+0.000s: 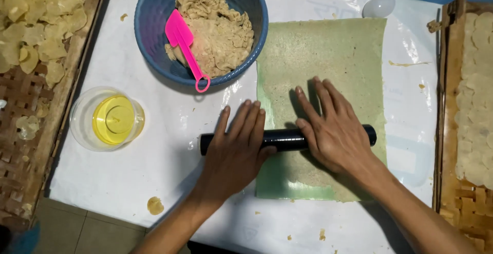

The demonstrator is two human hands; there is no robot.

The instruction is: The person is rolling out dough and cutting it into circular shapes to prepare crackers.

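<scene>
On white plastic sheet [154,172]: green dough sheet [328,53], woven trays [20,146] flanking.

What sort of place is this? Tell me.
Likely a small home snack-making workspace: a blue bowl of dough, a black roller on a thin dough sheet, and woven trays of round chips.

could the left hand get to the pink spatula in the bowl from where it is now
Probably yes. The left hand lies flat on the black roller, and the pink spatula has its handle hanging over the blue bowl rim just beyond it, with nothing between them.
</scene>
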